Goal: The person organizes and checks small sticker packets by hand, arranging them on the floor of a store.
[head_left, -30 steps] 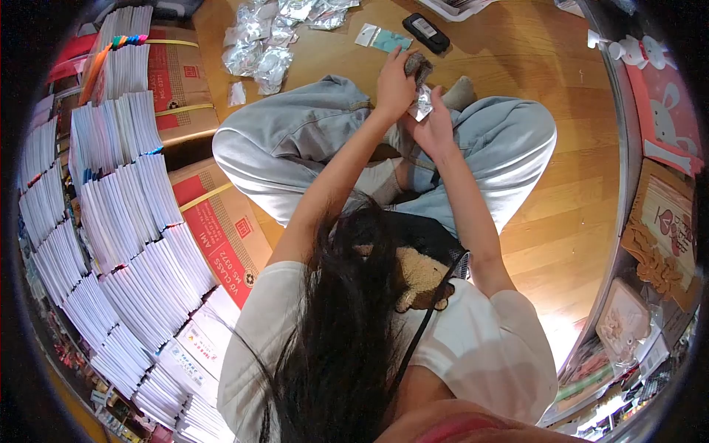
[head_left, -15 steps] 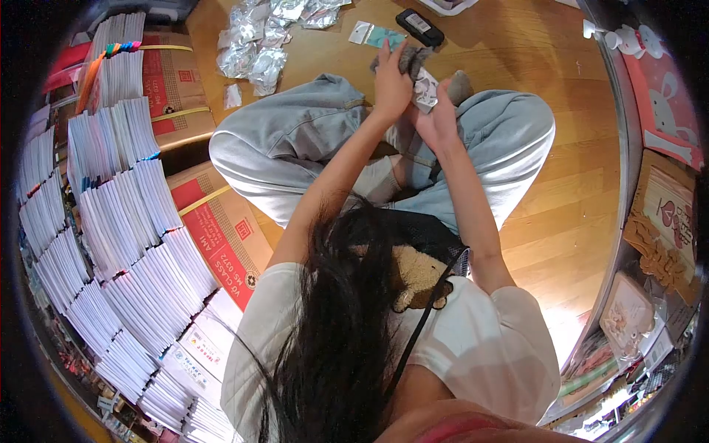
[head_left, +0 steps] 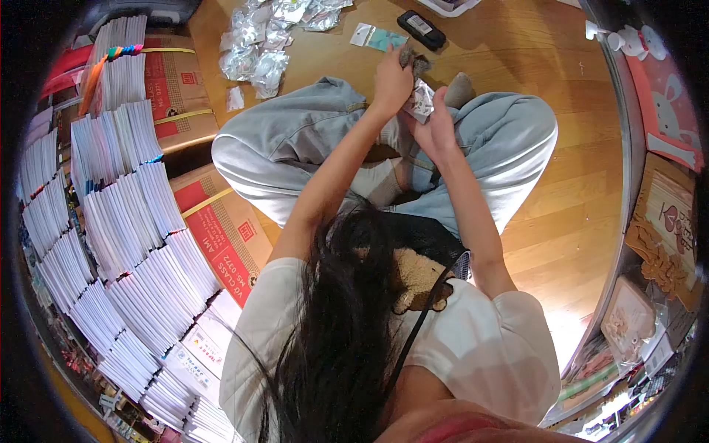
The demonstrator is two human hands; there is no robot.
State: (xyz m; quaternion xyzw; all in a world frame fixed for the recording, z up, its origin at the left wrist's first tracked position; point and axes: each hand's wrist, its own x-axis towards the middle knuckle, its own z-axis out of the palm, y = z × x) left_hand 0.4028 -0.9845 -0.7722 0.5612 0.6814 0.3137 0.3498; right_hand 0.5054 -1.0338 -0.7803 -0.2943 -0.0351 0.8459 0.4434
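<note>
My left hand (head_left: 393, 83) is closed around a bunched grey cloth (head_left: 418, 62), held just above a small shiny plastic packet (head_left: 420, 102). That packet, silvery with printed marks, rests in my right hand (head_left: 438, 127), whose fingers grip its lower edge. Both hands are close together over my crossed legs. Just beyond the left hand, a small teal-and-white packet (head_left: 380, 38) lies on the floor. Beside it is a black oblong object (head_left: 421, 28) with a white label.
Many silvery packets (head_left: 269, 40) are heaped on the wooden floor ahead to the left. Tall stacks of notebooks (head_left: 118, 214) and cardboard boxes (head_left: 225, 229) line the left side. A white tray (head_left: 452, 9) sits at the top edge. Shelved goods (head_left: 665, 229) run along the right.
The grey cloth has drawn up and away from the packet, bunching more tightly in my left hand. More of the packet's face now shows in my right hand.
</note>
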